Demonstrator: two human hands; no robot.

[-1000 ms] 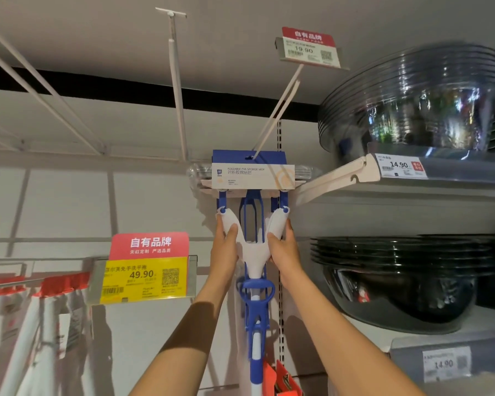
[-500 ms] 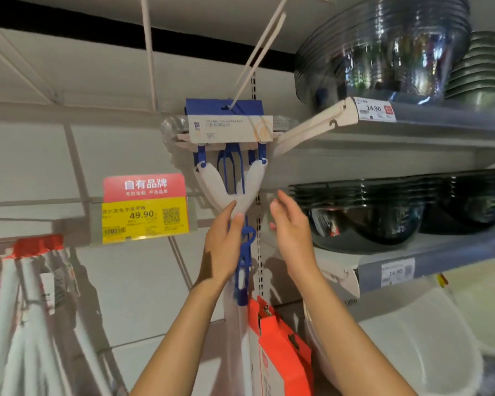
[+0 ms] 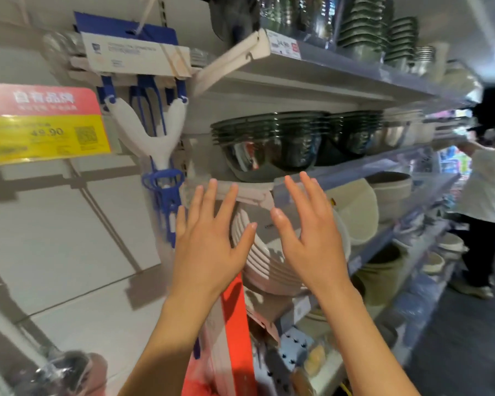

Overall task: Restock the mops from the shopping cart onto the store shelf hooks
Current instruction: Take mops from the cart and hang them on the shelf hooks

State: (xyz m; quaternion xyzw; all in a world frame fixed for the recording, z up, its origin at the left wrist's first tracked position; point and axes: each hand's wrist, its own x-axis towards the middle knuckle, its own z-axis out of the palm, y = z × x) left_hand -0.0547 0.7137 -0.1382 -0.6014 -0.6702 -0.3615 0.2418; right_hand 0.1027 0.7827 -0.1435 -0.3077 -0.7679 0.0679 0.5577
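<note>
At the far left a red and yellow price tag reading 49.90 sticks out from the white wall. Just right of it the mop hangs from a hook at the top, by its blue and white card. Its white fork and blue frame point down, and nothing is touching it. The left hand is raised below and to the right of the mop, fingers straight and spread, holding nothing. The right hand is up beside it, near but not touching, also spread flat and holding nothing. A red box shows below, between the two arms. Behind the hands are shelves. Dark bowls sit stacked on the middle shelf, and pale plates lean lower down. At the far right a person in a white top stands in the aisle, blurred.
</note>
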